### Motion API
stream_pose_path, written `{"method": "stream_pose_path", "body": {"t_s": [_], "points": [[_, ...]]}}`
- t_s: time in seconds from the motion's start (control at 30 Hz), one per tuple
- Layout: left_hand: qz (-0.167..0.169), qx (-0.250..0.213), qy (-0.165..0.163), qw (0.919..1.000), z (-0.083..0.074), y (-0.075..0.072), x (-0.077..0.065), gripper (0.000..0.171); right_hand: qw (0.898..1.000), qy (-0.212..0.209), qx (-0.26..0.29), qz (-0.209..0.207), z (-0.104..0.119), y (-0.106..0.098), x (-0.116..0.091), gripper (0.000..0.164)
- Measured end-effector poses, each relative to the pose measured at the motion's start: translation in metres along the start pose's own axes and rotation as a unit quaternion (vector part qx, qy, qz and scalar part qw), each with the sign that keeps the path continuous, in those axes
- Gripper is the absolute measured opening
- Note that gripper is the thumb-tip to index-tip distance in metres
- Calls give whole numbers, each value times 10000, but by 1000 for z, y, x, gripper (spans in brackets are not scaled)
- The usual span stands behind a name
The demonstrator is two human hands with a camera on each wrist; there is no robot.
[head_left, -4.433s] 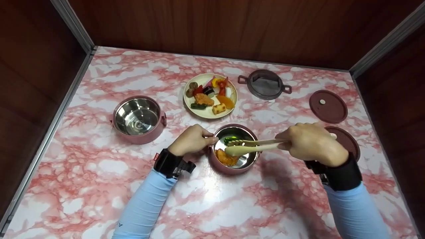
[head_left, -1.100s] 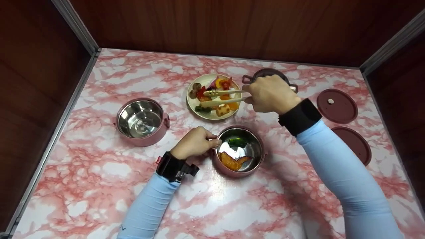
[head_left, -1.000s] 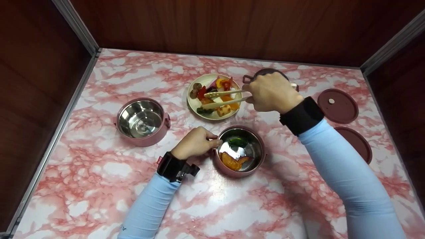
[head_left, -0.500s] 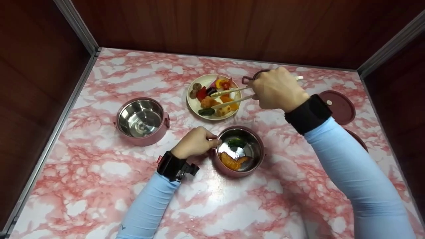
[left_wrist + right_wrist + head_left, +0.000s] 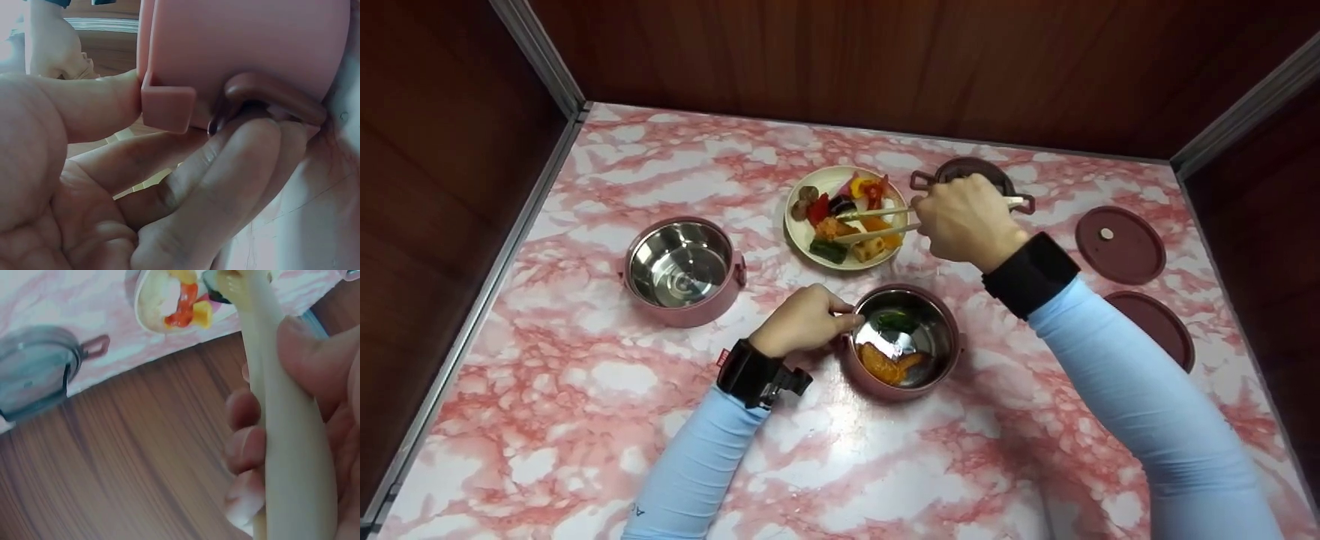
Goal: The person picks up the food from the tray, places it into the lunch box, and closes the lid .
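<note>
My left hand [image 5: 802, 321] grips the near pink pot [image 5: 861, 379] at its left side. In the left wrist view the thumb presses the rim and the fingers curl at the brown side handle [image 5: 275, 93]. Inside the pot lie a golden-brown fried piece [image 5: 881, 364] and a green piece [image 5: 894, 321]. My right hand [image 5: 971, 223] holds cream tongs [image 5: 298, 455], their arms apart. The tong tips are low over the cream plate [image 5: 802, 238], beside a fried piece [image 5: 830, 228] and a dark green piece [image 5: 829, 251].
A second pink pot [image 5: 690, 313] with a bare steel inside stands at the left. Behind the right hand is a dark lid with loop handles [image 5: 975, 166]. Two round maroon lids, one farther back [image 5: 1132, 259] and one nearer [image 5: 1162, 334], lie at the right.
The right hand has carried the tongs from inside the near pot back to the plate, where the tips have shifted slightly among the food. The left hand has stayed at the pot.
</note>
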State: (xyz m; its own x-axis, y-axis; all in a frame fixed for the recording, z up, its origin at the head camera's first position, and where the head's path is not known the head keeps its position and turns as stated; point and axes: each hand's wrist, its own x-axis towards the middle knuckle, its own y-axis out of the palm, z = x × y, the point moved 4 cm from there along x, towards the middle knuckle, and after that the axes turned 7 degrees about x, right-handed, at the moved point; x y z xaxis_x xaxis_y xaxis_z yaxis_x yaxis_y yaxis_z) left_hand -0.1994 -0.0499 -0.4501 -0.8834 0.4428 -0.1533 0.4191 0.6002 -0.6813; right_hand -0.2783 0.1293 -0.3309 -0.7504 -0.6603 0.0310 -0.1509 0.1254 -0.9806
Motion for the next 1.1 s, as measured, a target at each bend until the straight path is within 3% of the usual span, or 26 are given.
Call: {"method": "stream_pose_path", "body": {"t_s": [0.2,0.4,0.57,0.73,0.93,1.1], "points": [[54,-74,10,10000,0,3,1,23,9994,171,247,-157,-9,-7,-9,12],[97,-95,-28,9999,1,3,1,25,9957,631,659,155,-25,-33,-30,3],[86,-83,-63,9999,0,1,0,24,9915,944,785,429,-37,-62,-64,4],[114,-105,-114,9998,0,0,-1,24,9913,929,859,351,-42,-83,-109,9],[132,-94,-127,9998,1,0,-1,24,9874,1048,1083,477,-40,-78,-155,10],[169,-135,-201,9996,1,1,0,24,9802,1049,1486,782,-29,-57,-171,17]]}}
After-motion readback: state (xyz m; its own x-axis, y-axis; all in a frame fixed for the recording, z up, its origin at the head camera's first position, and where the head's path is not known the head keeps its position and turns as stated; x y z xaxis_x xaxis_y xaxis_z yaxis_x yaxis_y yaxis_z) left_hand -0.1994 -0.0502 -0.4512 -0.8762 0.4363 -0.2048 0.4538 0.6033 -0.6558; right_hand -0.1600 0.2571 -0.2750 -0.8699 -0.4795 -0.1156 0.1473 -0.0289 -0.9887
